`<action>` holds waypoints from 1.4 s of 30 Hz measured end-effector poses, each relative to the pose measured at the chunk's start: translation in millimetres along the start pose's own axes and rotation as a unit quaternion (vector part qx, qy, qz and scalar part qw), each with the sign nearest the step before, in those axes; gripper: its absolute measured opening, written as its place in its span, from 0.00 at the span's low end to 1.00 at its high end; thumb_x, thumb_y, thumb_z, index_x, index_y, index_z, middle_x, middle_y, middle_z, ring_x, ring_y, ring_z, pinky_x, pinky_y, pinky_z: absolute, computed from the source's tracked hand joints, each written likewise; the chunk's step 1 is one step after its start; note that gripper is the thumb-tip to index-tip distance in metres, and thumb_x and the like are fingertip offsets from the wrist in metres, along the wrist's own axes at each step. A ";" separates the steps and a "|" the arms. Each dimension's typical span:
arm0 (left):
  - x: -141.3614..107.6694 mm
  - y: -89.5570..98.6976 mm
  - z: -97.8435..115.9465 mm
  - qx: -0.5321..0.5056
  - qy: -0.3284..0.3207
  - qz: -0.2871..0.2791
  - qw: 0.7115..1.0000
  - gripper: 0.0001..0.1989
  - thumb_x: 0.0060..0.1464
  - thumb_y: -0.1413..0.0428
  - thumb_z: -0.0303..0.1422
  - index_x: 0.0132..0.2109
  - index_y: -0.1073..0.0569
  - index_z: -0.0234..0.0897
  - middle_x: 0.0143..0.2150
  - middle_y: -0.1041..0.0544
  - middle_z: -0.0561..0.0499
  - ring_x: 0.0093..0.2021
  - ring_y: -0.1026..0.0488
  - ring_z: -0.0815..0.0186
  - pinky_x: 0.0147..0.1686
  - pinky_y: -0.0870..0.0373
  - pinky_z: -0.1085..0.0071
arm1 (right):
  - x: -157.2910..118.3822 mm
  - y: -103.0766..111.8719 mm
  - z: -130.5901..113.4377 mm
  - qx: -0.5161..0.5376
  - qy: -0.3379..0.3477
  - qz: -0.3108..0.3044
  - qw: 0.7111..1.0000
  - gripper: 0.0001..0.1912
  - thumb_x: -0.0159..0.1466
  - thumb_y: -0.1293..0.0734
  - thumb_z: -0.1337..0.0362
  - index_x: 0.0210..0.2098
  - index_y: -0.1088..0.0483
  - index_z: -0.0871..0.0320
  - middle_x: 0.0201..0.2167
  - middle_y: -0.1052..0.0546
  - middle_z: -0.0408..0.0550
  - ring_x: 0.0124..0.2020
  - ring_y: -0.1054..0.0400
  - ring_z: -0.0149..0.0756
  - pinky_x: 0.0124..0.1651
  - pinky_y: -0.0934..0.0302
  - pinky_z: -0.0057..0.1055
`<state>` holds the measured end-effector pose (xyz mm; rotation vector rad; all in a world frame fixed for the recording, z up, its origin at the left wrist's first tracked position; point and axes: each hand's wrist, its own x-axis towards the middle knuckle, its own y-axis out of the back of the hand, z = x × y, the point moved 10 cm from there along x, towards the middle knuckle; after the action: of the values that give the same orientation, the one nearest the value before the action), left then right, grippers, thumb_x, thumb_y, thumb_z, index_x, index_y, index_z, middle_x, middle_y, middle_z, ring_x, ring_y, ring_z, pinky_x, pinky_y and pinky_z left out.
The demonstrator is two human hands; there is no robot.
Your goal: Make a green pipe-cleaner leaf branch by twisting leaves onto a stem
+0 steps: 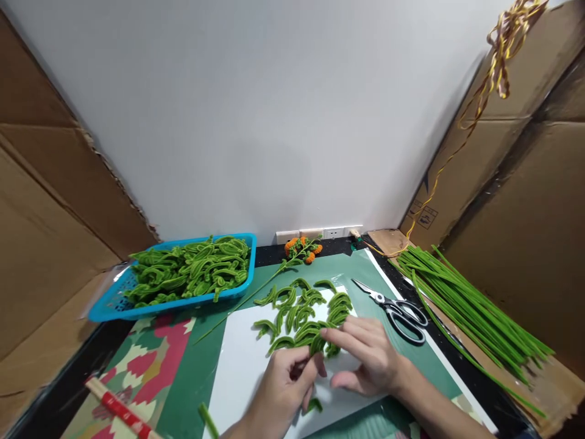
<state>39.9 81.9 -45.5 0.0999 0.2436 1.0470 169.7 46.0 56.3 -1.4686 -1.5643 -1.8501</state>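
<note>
My left hand is closed in a pinch on a green fuzzy pipe-cleaner leaf above the white sheet. Beside it, my right hand has its fingers stretched out and its thumb apart, with the index fingertip at the leaf's upper end. Several curved pipe-cleaner leaves lie loose on the sheet just beyond both hands. A short green piece rests below my left fingers, partly hidden by them.
A blue basket heaped with green leaves stands at the left. Behind the sheet lies a stem with orange flowers. Scissors lie right of it, near a bundle of long green pipe cleaners. Cardboard walls flank the table.
</note>
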 end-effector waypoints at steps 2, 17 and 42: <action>-1.0 2.3 1.3 0.003 -0.017 0.012 1.000 0.32 0.66 0.45 0.62 0.34 0.25 0.35 0.20 0.34 0.56 0.22 0.37 0.68 0.26 0.41 0.72 | 2.0 -9.3 -11.6 0.036 0.012 -0.015 0.999 0.30 0.81 0.45 0.44 0.57 0.26 0.65 0.25 0.24 0.46 0.23 0.33 0.36 0.25 0.43 0.35; -22.5 0.7 40.8 0.243 -0.203 0.071 0.946 0.22 0.73 0.47 0.35 0.27 0.28 0.38 0.20 0.37 0.54 0.21 0.40 0.69 0.24 0.43 0.71 | 9.0 11.1 12.6 -0.019 -0.018 0.002 1.000 0.14 0.79 0.39 0.66 0.39 0.25 0.60 0.22 0.30 0.41 0.21 0.38 0.33 0.25 0.48 0.34; -22.2 5.2 29.0 -0.105 -0.128 0.102 0.981 0.07 0.70 0.37 0.34 0.45 0.28 0.38 0.43 0.24 0.53 0.24 0.20 0.73 0.22 0.25 0.78 | -6.6 -2.4 15.7 0.110 -0.153 0.012 0.982 0.11 0.76 0.34 0.68 0.35 0.33 0.56 0.22 0.33 0.35 0.19 0.41 0.26 0.26 0.49 0.27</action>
<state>32.1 66.3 -13.0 0.0692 -0.1144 1.2453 178.5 58.1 47.6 -1.7168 -1.8112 -1.4336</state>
